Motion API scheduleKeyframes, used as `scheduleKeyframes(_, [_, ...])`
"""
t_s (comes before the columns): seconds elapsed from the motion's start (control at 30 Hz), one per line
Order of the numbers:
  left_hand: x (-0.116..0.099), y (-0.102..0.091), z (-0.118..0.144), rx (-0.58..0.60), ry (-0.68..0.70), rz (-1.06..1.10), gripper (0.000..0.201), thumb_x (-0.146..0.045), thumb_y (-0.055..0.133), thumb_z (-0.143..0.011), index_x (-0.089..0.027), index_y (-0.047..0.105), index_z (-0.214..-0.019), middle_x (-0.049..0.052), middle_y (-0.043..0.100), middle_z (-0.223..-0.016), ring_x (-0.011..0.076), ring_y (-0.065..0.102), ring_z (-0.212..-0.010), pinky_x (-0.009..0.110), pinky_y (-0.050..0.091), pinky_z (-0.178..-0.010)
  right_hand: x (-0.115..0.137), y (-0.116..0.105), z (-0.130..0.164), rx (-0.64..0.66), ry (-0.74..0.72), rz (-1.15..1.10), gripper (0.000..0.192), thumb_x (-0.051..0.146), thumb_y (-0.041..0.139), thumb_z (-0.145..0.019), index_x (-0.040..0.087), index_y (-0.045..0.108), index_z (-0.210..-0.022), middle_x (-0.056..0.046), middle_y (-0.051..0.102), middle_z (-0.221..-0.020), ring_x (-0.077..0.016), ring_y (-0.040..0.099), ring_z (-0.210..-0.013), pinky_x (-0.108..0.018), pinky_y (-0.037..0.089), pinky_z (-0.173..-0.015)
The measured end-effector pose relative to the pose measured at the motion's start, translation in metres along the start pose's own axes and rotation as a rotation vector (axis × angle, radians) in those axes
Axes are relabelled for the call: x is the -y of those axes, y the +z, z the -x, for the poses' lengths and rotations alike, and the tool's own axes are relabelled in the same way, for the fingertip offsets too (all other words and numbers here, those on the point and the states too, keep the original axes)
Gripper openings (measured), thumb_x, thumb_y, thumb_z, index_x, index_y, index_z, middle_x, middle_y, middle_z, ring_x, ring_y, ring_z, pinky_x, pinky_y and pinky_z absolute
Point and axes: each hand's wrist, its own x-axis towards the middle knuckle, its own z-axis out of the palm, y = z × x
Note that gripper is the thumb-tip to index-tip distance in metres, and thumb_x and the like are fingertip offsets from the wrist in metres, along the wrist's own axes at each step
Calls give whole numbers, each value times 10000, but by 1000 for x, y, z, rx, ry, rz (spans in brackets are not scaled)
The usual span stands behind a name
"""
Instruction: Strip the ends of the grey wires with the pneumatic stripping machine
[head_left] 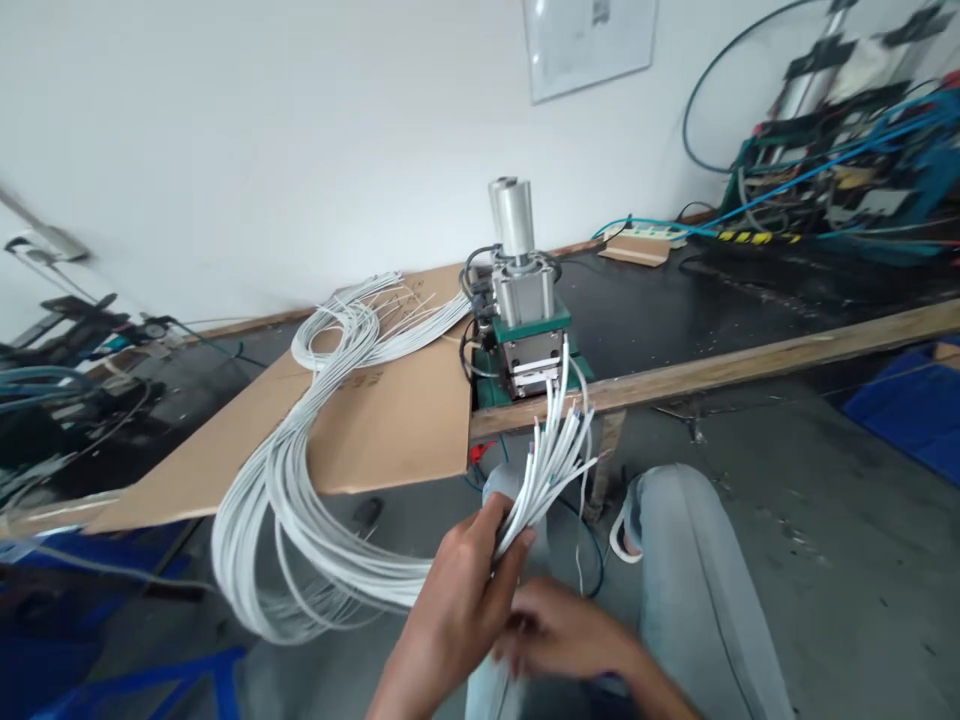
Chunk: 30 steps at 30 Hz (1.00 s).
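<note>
My left hand (465, 590) grips a thick bundle of white cables (300, 520) near their cut ends, which fan out toward a small pneumatic machine (525, 320) with a silver cylinder on top. The bundle loops down off the bench and back up over a cardboard sheet (390, 420). My right hand (562, 630) sits just below and right of the left hand, blurred, fingers curled near the cables; whether it holds any is unclear. My knees in light jeans (675, 560) are below the bench edge.
The machine stands at the front edge of a dark bench with a wooden rim (750, 365). Tangled blue hoses and equipment (840, 160) fill the back right. More gear and cables (67, 380) sit at the left. Blue crates (907, 410) rest on the floor.
</note>
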Motion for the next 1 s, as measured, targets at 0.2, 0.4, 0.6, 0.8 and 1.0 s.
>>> scheduleKeyframes(0.2, [9, 4, -14, -6, 20, 152, 244, -342, 429, -1024, -257, 451, -796, -56, 524, -605, 167, 547, -540, 256, 379, -570, 48, -57, -5, -394, -168, -173, 290, 461, 602, -959, 208, 650, -1094, -30, 635, -844, -175, 623, -795, -236, 584, -543])
scheduleKeyframes(0.4, [21, 11, -15, -100, -5, 285, 299, -433, 467, -1006, -221, 580, -828, -5, 637, -671, 178, 602, -610, 248, 434, -610, 46, -38, -34, -425, -275, -390, 226, 416, 665, -931, 204, 605, -882, 12, 557, -724, -143, 575, -675, -195, 547, -453])
scheduleKeyframes(0.6, [23, 9, -15, -302, -67, 289, 350, -507, 508, -970, -209, 620, -825, 25, 668, -719, 222, 633, -719, 271, 489, -706, 40, -40, -34, -437, -255, -442, 286, 471, 663, -918, 202, 591, -852, -11, 597, -816, -123, 555, -638, -198, 534, -443])
scheduleKeyframes(0.8, [14, 6, -22, -301, -108, 277, 332, -520, 587, -907, -200, 640, -833, -8, 654, -653, 198, 604, -603, 252, 484, -589, 51, -40, -27, -391, -209, -344, 330, 527, 601, -944, 198, 621, -928, -3, 598, -752, -117, 541, -580, -236, 514, -516])
scheduleKeyframes(1.0, [-3, -1, -35, -229, -166, 347, 368, -524, 650, -854, -187, 659, -706, -10, 649, -587, 186, 572, -578, 250, 468, -568, 54, -27, -11, -307, -130, -120, 445, 607, 505, -963, 199, 628, -838, 6, 539, -684, -136, 525, -609, -255, 439, -588])
